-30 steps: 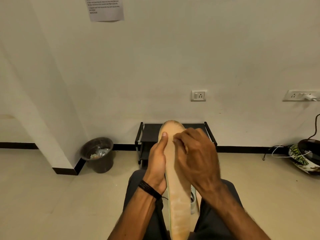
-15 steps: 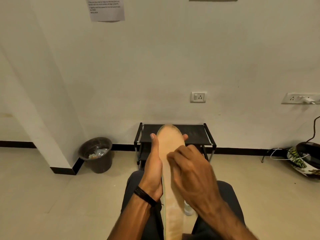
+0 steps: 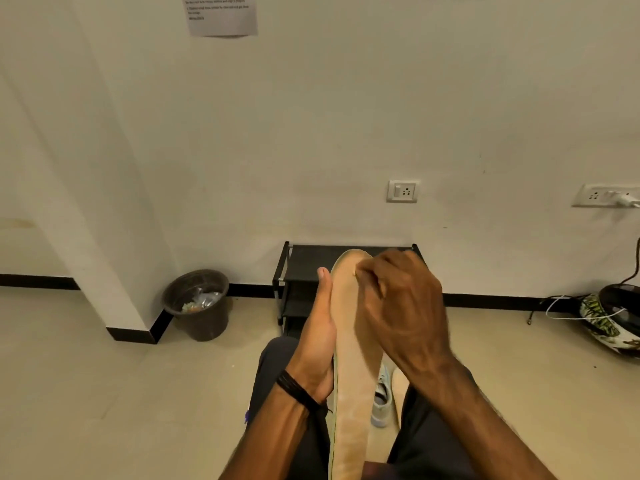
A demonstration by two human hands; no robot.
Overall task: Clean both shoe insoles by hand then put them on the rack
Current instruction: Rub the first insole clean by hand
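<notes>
Insole [image 3: 353,358]: tan, worn, held between the knees above the floor, long axis running away from the body, toe end up and pointing toward the rack [image 3: 304,268], heel end down at the bottom edge of view. Top face turned up toward the camera.

Left hand [image 3: 317,344]: grip wrapped along the left edge of the insole, thumb straight up beside the toe end, remaining fingers hidden behind. Black band [image 3: 294,389] at the wrist.

Right hand [image 3: 398,306]: fingers curled, fingertips pressed onto the top face near the toe end, just right of the left grip; whether anything is pinched under them, cannot tell. Covers the right edge of the upper insole.

Beyond the grip: black rack against the wall, partly hidden by both hands. Left of the grip: dark bin [image 3: 197,303] with litter, standing at a wall corner. Below the right grip, between the legs: pale shoe [image 3: 382,396] on the floor, with a tan shape just beside it, mostly hidden. Far right: patterned helmet [image 3: 609,320] with a white cable. Above: wall socket [image 3: 401,191], paper notice [image 3: 221,13].
</notes>
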